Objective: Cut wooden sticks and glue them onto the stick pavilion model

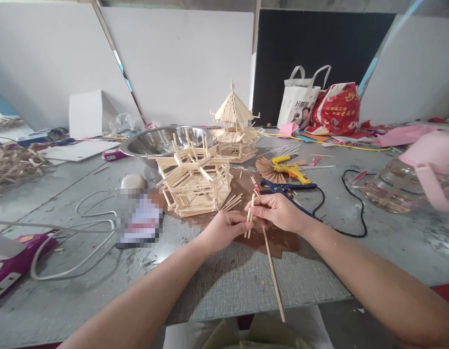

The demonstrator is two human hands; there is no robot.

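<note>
My left hand and my right hand meet over a brown board near the table's front edge. Both pinch a few short wooden sticks held upright between them. A long thin stick runs from my right hand down toward me, past the table edge. Just beyond my left hand stands an unfinished hexagonal stick frame. A finished stick pavilion stands behind it.
A steel bowl sits behind the frame. A yellow glue gun, blue cutters and a black cable lie to the right. A pink-lidded clear jug is at far right, white cable and loose sticks at left.
</note>
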